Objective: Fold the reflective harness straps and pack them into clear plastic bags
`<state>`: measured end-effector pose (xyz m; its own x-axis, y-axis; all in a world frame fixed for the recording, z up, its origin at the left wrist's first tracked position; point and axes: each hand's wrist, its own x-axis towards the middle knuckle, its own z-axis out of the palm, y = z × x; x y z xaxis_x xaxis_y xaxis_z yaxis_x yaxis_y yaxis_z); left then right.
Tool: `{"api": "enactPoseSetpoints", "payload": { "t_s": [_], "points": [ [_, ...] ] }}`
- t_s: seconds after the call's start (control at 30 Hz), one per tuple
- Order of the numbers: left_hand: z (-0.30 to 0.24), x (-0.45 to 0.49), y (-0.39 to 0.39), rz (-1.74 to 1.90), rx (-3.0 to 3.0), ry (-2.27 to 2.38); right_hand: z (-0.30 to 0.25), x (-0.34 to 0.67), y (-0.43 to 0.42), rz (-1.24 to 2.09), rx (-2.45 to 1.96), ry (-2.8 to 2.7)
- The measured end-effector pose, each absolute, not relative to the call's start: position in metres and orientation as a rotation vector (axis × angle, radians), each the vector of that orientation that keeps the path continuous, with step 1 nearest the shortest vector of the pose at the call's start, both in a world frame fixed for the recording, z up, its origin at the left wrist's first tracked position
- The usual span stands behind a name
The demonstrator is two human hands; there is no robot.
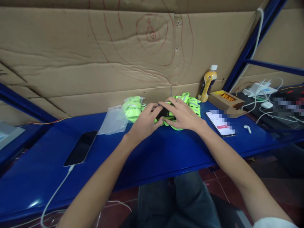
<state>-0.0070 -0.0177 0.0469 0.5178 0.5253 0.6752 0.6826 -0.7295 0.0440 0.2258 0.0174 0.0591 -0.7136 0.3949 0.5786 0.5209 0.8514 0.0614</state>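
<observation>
My left hand [146, 122] and my right hand [182, 114] meet over the blue tabletop. Both have their fingers closed around a black piece [162, 114], perhaps a buckle or folded band, attached to neon-green reflective straps. Its exact kind is partly hidden by the fingers. More of the neon-green reflective straps [193, 104], with silver stripes, lie in a loose pile behind and beside my right hand. Just left of my left hand sits a clear plastic bag [133, 109] with a neon-green bundle inside. A flat, translucent plastic bag [114, 120] lies beside it.
A dark phone [82, 148] with a white cable lies at left. To the right are a lit phone [219, 123], a white earbud [247, 129], an open cardboard box [226, 100] and a yellow drink bottle [208, 84]. Cardboard panels [59, 57] stand behind the blue table [152, 158].
</observation>
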Motion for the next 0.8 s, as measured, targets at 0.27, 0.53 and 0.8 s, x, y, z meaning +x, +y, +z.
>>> {"api": "enactPoseSetpoints", "payload": {
  "t_s": [0.27,0.53,0.8],
  "points": [
    [0.046,0.003,-0.027,-1.137,-2.714,-1.085,0.069,0.226,0.012,-0.547,-0.862,-2.458],
    [0.067,-0.037,-0.013,-1.653,-2.358,-1.526,0.07,0.264,0.049,-0.055,-0.759,-1.767],
    [0.111,-0.194,0.026,-2.374,-1.298,-1.573,0.13,0.378,0.094,0.545,-0.474,-0.981]
  ]
}}
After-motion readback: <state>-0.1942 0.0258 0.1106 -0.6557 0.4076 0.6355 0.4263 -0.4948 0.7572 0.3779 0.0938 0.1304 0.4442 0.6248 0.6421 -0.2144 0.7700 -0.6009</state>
